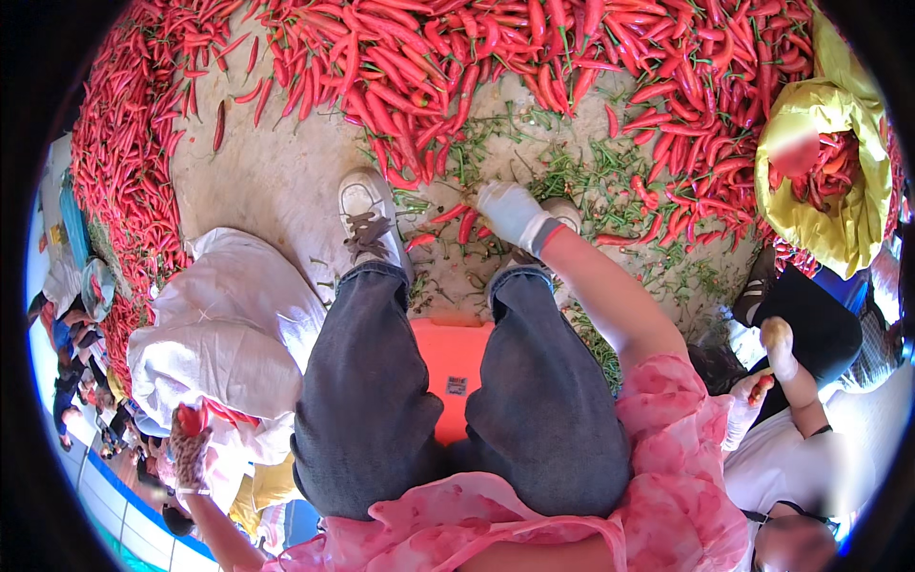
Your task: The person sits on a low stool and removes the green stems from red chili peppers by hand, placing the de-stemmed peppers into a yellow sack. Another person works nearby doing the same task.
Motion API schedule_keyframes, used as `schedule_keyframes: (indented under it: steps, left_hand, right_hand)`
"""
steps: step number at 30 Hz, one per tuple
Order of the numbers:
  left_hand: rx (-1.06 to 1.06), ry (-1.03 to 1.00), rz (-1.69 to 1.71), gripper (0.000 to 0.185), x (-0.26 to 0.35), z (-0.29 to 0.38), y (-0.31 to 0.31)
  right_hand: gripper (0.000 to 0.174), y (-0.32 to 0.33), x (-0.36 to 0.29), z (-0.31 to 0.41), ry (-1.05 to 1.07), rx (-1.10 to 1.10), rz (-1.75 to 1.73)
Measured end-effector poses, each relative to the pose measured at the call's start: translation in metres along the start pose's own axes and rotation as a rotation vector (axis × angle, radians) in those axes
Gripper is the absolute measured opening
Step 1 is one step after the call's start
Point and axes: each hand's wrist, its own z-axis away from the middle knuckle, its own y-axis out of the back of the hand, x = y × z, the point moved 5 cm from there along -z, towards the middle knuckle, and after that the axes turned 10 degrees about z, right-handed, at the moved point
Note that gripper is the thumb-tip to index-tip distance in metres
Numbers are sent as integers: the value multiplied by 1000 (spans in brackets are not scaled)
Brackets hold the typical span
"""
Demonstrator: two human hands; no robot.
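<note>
My left hand (pixel 191 457), in a patterned glove, is low at the left and closed around red chili peppers (pixel 190 420). It is beside the opening of a bulging white woven sack (pixel 218 357), where more red chilies (pixel 236 412) show. My right hand (pixel 509 214), in a pale glove, reaches down to the floor between my shoes. Its fingertips are by a few loose red chilies (pixel 466 225) and scattered green stems (pixel 429 279); whether they grip anything cannot be made out. A large heap of red chilies (pixel 407 57) spreads across the floor before me.
An orange-red plastic seat (pixel 450 365) shows between my legs. At the right stands an open yellow sack (pixel 779 200) holding chilies. Beside it, another person (pixel 779 443) sits with gloved hands raised. More chilies (pixel 129 179) lie at the left, with several people beyond.
</note>
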Motion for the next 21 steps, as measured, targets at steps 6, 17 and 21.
schedule_keyframes:
  steps: [6, 17, 21]
  left_hand:
    - [-204, 284, -337, 75, 63, 8, 39]
    - [-751, -696, 676, 68, 478, -144, -142]
    - [-919, -523, 584, 52, 493, -179, -194]
  right_hand:
    - [9, 9, 15, 10, -87, 58, -105]
    - [25, 105, 33, 21, -401, 246, -1311]
    - [26, 121, 37, 24, -702, -4, -1804]
